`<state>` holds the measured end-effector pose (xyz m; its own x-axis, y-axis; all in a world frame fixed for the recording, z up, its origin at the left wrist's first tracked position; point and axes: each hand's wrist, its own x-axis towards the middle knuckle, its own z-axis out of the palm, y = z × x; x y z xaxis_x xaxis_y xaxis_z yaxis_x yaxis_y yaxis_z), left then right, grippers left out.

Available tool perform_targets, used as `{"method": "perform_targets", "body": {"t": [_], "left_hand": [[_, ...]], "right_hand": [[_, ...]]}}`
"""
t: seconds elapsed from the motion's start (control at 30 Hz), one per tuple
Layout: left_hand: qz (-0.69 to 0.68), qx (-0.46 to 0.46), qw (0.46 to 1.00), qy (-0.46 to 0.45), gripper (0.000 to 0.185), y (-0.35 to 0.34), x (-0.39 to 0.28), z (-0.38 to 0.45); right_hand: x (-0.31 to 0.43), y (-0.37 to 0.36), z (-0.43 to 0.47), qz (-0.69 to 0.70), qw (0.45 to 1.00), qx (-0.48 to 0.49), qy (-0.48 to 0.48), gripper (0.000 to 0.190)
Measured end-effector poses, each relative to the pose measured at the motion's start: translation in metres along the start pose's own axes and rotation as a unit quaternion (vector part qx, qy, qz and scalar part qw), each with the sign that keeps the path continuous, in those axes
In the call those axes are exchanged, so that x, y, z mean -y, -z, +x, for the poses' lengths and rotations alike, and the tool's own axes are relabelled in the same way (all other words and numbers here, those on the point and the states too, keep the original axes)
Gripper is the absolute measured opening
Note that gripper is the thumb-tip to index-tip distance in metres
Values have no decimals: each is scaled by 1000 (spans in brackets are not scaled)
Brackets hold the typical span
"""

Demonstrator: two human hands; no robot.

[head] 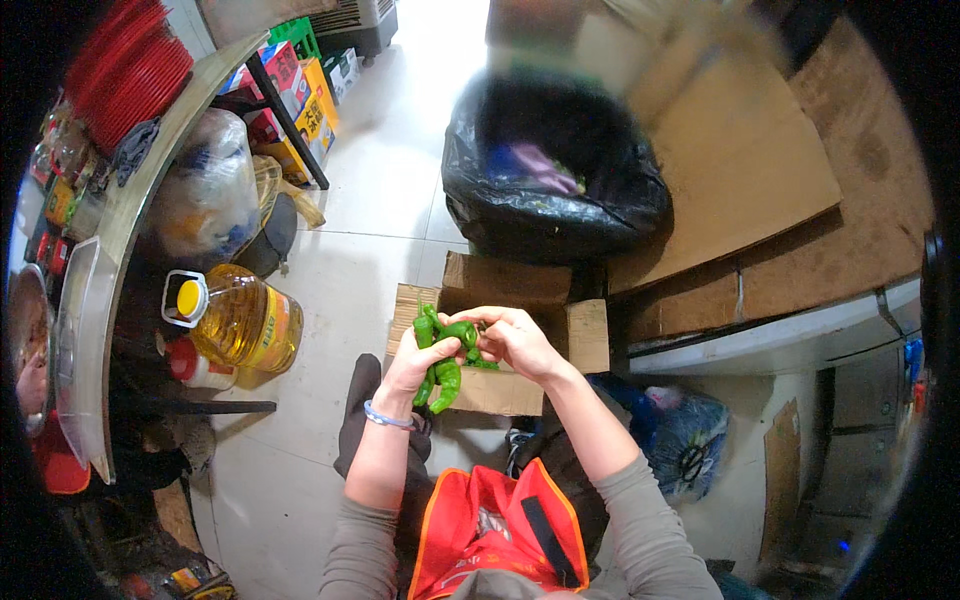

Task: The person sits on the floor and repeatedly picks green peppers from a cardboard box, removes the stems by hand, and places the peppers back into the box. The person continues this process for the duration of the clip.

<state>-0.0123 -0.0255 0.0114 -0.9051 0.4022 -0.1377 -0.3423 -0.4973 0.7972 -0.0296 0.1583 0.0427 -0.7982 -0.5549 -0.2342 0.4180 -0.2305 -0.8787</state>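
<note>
Several long green peppers [448, 381] are bunched in my left hand [405, 366], the thumb pressed across them. A pale bracelet [386, 416] circles that wrist. My right hand [523, 346] meets the upper end of one curled pepper [459, 331], its thumb and fingertips pinched together there; the exact spot between them is partly hidden. Both hands are above an open cardboard box [491, 391] with its flaps spread. More green peppers [480, 360] show inside the box, mostly covered by my hands.
Beyond the box stands a bin lined with a black plastic bag [555, 217]. To the left are a large oil bottle [251, 319] and a table edge [124, 247]. Cardboard sheets [750, 172] lie at the right. A red apron [487, 525] covers my lap.
</note>
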Motion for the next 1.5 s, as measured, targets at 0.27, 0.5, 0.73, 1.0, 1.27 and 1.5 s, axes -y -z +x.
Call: {"method": "perform_targets", "body": {"t": [0.27, 0.5, 0.73, 1.0, 1.27, 1.5], "left_hand": [[128, -13, 991, -32, 25, 10, -1, -7], [119, -45, 991, -34, 27, 12, 1, -14], [33, -65, 996, -46, 28, 17, -4, -18], [163, -160, 971, -64, 18, 9, -2, -19], [234, -41, 967, -89, 28, -2, -6, -15], [193, -3, 981, 24, 30, -5, -10, -14]], "right_hand": [[-4, -5, 4, -206, 977, -6, 53, 34], [-16, -18, 21, -310, 933, -113, 144, 30], [-5, -18, 15, -95, 995, 15, 41, 30], [-17, -17, 23, -439, 881, -99, 147, 22], [-17, -13, 25, -243, 966, -33, 79, 17], [-15, -8, 18, -85, 996, 5, 38, 17]]}}
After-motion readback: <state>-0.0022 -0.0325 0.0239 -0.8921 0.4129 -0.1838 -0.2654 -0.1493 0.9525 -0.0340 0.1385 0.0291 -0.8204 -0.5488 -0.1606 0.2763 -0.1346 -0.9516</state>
